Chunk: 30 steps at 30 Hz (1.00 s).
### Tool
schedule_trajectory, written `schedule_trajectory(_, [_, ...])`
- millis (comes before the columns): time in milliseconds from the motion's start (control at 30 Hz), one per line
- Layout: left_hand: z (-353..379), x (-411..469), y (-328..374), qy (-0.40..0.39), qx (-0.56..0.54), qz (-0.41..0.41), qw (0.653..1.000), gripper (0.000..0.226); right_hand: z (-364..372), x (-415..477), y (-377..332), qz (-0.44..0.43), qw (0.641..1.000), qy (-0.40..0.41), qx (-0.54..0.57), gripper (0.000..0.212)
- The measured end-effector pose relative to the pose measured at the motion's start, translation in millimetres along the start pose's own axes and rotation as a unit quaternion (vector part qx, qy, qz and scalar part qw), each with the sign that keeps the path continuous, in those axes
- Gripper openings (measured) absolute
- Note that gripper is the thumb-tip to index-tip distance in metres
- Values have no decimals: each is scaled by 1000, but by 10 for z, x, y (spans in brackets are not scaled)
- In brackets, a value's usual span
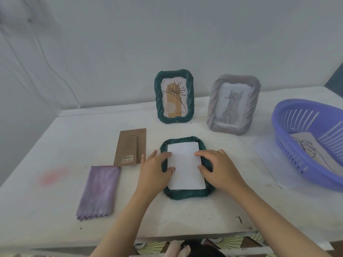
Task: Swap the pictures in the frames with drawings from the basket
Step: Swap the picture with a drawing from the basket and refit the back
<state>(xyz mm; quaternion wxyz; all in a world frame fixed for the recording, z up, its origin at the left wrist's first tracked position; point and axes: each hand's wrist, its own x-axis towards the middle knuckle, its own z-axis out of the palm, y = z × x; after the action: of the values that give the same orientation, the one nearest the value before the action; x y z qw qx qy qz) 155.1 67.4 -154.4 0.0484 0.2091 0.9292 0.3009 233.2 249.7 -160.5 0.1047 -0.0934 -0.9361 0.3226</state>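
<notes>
Head view: your left hand point(154, 169) and right hand point(219, 169) press flat-fingered on the white sheet point(185, 166), gripping nothing. It sits in the face-down green frame point(185, 194), long axis pointing away from you. The backing board point(130, 145) lies leftward, nearest your left hand.

A folded purple cloth point(99, 191) is lying on the white desk point(185, 216), left of the fingers point(165, 156); a pink stain point(52, 176) is showing farther left.

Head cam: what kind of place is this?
Probably a home craft table, not a workshop: white table against a plain wall, a green frame and a grey frame standing on it, a plastic basket holding a line drawing.
</notes>
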Motion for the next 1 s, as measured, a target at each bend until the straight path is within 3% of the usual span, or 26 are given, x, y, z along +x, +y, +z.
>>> schedule_trajectory(1000, [47,-13,-61,-29,-34,22,999,48,32,38,33,-16,999,4,-35,34])
